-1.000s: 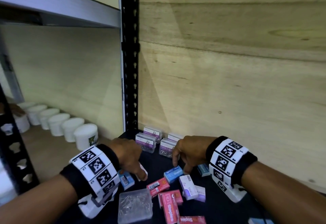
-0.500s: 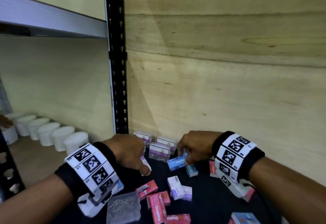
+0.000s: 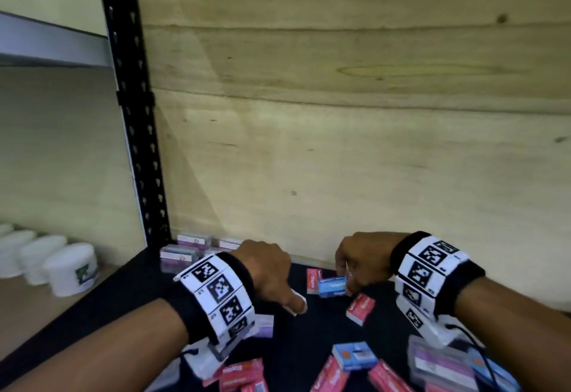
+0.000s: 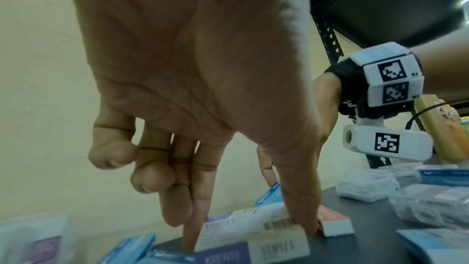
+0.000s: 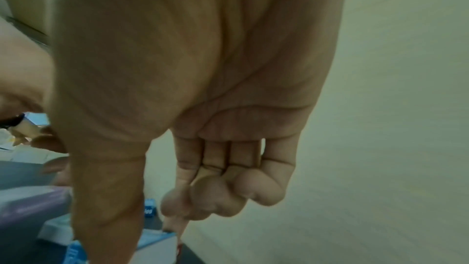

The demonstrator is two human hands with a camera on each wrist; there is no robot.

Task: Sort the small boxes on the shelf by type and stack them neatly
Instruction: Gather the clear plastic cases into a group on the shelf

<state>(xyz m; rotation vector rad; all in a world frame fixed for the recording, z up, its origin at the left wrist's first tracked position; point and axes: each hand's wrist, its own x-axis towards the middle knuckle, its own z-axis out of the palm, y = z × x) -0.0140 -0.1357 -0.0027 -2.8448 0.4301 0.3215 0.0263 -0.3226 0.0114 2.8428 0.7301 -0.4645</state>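
Small boxes lie scattered on the black shelf (image 3: 133,292). My left hand (image 3: 295,305) pinches a white and purple staples box (image 4: 253,234) between thumb and index finger, low over the shelf. To its right, my right hand (image 3: 343,283) pinches a blue box (image 3: 332,287) by its right end, just in front of a red box (image 3: 312,280) near the back wall. In the right wrist view my right hand (image 5: 149,242) reaches down to the blue box (image 5: 157,242). Clear boxes with purple labels (image 3: 185,251) sit grouped at the back left corner.
A red box (image 3: 360,308), a blue box (image 3: 353,356) and several red boxes (image 3: 241,376) lie nearer me. A clear plastic case (image 3: 438,364) sits lower right. A plywood wall (image 3: 340,160) closes the back. A black post (image 3: 136,144) and white tubs (image 3: 71,271) stand left.
My right hand picked up the blue box and carried it rightward along the back wall. My left hand followed to the right, still holding the white box. The view swung right.
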